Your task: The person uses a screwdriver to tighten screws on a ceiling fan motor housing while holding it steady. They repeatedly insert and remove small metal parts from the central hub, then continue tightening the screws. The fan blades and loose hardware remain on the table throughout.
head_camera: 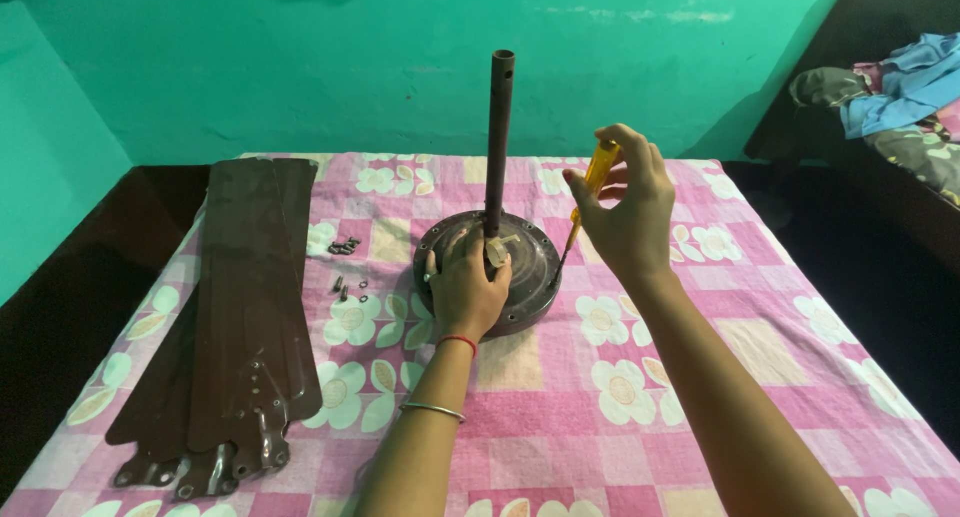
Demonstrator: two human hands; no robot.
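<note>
Fan blades [240,317], loose screws [345,246], clothes [900,97]

No package, label, sign or screen is to be seen here; nothing of that kind is shown on the bed, the wall or nearby.
</note>
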